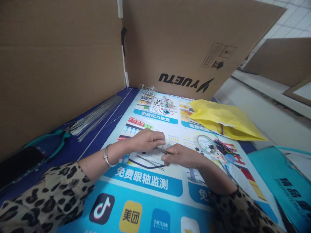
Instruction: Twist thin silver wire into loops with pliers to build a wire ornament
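Observation:
My left hand [148, 139], with a silver bangle [106, 156] at its wrist, is closed in a pinch on something too small to make out. Close at its right, my right hand [181, 156] has its fingers closed round a thin dark metal tool [163, 150], whose tip reaches toward the left fingertips. Several thin wires [150, 161] lie on the printed poster [150, 194] just below both hands.
A bundle of silver wires [93, 118] and teal-handled pliers [57, 142] lie left. Clear tangled pieces [167, 103] are at the back. A tape roll [206, 144], coloured cords [224, 146], yellow bag [223, 118] and teal bag [279, 181] are right. Cardboard [170, 42] stands behind.

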`<state>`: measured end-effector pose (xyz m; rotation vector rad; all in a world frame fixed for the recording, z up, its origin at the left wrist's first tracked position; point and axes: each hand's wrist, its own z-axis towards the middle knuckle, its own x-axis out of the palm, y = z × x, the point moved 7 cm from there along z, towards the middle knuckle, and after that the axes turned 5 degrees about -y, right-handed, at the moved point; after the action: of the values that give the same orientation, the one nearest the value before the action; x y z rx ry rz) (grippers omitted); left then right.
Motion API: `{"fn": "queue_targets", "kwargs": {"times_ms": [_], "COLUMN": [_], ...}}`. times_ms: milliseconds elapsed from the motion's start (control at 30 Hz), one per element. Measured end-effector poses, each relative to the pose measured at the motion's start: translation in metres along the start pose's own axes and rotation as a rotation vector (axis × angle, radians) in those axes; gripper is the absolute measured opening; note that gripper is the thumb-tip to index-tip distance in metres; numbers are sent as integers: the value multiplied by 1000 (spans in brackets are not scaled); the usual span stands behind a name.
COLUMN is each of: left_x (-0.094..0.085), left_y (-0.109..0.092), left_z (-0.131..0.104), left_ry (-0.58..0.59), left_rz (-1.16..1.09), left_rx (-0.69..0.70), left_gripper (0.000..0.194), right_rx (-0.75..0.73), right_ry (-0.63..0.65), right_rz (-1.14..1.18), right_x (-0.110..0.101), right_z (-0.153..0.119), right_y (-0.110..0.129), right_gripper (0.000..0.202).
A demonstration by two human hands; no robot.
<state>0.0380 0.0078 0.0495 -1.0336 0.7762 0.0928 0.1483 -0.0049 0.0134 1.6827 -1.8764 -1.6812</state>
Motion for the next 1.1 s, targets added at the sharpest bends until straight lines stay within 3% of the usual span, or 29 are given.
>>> {"fn": "queue_targets", "kwargs": {"times_ms": [133,200,400,500,567,900,1100], "left_x": [4,4,-19,-25,-25,-13,-14], "left_y": [-2,-3,20,31,34,25,23], "left_z": [-1,0,4,4,4,4,3], "left_ry": [67,60,-216,-288,-308,-231,-199], "left_rz": [-39,-29,7,-8,-13,-85,-75], "left_rx": [-24,1,-114,-172,-190,-161,-159], "left_gripper": [19,17,19,20,20,20,24], "right_rx": [-21,-32,-40,31,52,19,57], "right_ry": [65,40,-226,-379,-412,-432,-516], "right_rz": [11,-72,-289,-322,-323,-367,-416], "right_x": [2,0,-18,-29,-31,-24,-31], "right_z": [-2,-2,2,4,5,8,7], "right_y": [3,4,-1,-9,-11,-5,-10], "right_gripper": [41,39,40,43,44,42,43]}}
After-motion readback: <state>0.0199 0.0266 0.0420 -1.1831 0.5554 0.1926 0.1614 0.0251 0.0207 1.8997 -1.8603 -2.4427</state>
